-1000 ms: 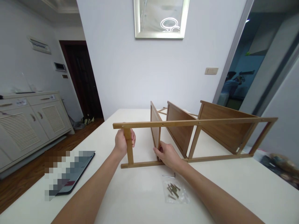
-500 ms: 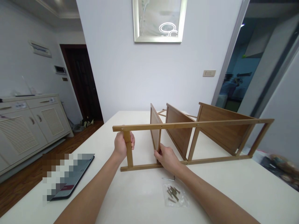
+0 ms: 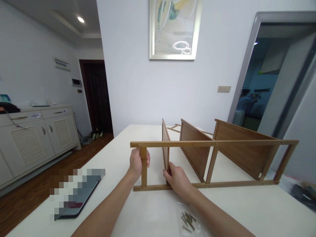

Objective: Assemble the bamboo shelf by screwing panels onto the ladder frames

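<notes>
A light wooden ladder-like side frame (image 3: 234, 143) of a shelf unit stands on its long edge on the table. My left hand (image 3: 137, 162) wraps around its short end crossbar (image 3: 143, 172) at the left. With thumb and fingers, my right hand (image 3: 176, 177) pinches the lower front edge of a thin wooden shelf board (image 3: 165, 144), near the bottom rail. That board stands upright behind the frame, left of a screw hole in the top rail. Two more boards, a middle one (image 3: 194, 146) and a right one (image 3: 243, 148), stand against the frame.
A clear bag of screws (image 3: 189, 221) and a partly hidden hex key (image 3: 182, 203) lie before my right forearm. On the left is a dark tablet (image 3: 85, 194). Another wooden piece (image 3: 174, 127) lies behind the boards. A person (image 3: 245, 102) is beyond the doorway.
My view has tilted up and turned slightly left. The left board has shifted left relative to the frame's screw hole, with my right hand on it. My left hand still grips the crossbar.
</notes>
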`<state>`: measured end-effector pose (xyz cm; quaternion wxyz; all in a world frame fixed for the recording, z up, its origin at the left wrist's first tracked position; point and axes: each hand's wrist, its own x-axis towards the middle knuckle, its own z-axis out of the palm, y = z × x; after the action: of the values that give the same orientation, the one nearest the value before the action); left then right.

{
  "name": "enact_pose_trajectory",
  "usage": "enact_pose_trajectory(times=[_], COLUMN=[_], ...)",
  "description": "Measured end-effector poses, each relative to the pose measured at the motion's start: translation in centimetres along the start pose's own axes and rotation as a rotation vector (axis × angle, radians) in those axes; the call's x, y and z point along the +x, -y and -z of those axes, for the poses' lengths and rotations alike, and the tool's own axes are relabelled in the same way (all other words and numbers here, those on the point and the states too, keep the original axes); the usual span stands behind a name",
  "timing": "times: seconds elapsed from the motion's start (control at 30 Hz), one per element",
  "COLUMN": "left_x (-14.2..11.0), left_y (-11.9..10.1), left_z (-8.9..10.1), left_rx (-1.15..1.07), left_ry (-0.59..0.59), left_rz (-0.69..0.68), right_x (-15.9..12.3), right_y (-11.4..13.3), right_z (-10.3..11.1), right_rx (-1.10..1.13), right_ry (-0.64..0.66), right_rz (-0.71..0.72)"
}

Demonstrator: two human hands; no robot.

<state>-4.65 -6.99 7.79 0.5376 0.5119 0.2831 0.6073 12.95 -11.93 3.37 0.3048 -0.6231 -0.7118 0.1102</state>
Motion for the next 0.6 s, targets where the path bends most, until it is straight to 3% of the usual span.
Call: enact_pose_trajectory(times=[0.23,0.37,0.5,0.6], left_x=[0.1,0.9,2.1,2.4], left_y=[0.4,1.5,3.2,4.7], left_z=[0.1,0.9,2.2,2.6], left_rx=[-0.005,0.005,0.026,0.018], left_ry=[0.013,-0.040,-0.099,-0.028], left_rz=[0.009,0.021,0.091,0.188], right_x=[0.3,0.6,1.0,1.4], right_y=[1.3,2.1,3.1,4.1], right_z=[-0.7,-1.3,-2.6,-3.7], right_rx=[0.050,0.074,0.130,0.145], right_ry=[0.036,0.061,0.074,0.075], right_rz=[-0.003,0.006,0.056,0.085])
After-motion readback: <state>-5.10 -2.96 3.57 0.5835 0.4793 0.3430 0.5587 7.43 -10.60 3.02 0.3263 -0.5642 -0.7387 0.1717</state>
